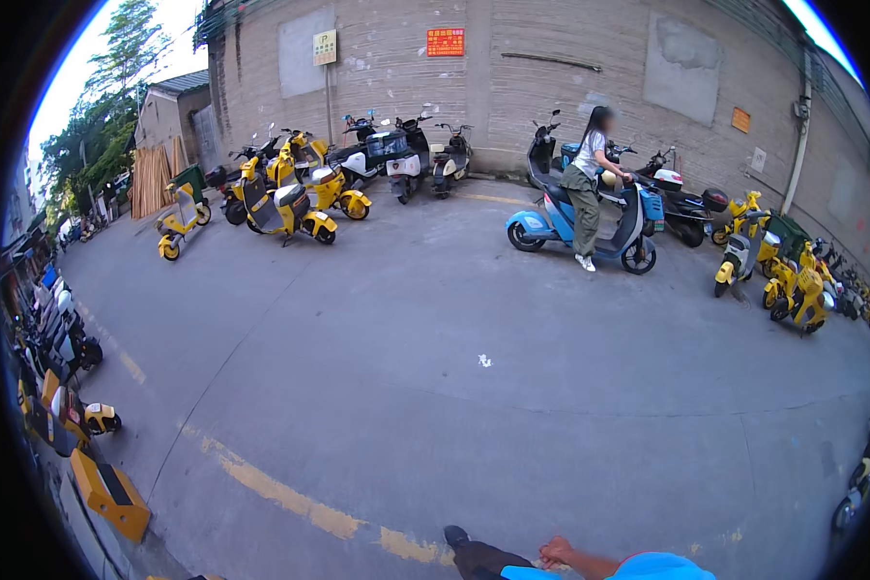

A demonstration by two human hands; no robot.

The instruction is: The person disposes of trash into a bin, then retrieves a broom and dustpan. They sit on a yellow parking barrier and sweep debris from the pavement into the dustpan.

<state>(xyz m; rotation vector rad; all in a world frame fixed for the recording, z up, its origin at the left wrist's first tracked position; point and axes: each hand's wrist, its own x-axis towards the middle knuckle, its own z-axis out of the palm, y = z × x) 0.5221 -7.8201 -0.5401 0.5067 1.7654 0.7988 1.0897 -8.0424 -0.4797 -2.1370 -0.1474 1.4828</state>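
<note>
At the bottom edge my right hand (555, 552) hangs in front of me, its forearm reaching left from a bright blue sleeve (660, 567). The fingers look curled, but the picture does not settle whether they hold anything. My left hand is out of view. Beside the right hand are a dark trouser leg (489, 560) and a dark shoe (456, 536) on the pavement. Farther off, a person (586, 174) in a white top and green trousers stands astride a blue electric scooter (565, 225), with a hand on its handlebar.
Yellow scooters (283, 199) and darker ones (406, 156) stand along the wall (406, 87). More yellow scooters (801, 290) are at the right. A yellow-and-black barrier block (110, 495) lies lower left, near a worn yellow line (290, 500). Planks (151, 181) lean at the back left.
</note>
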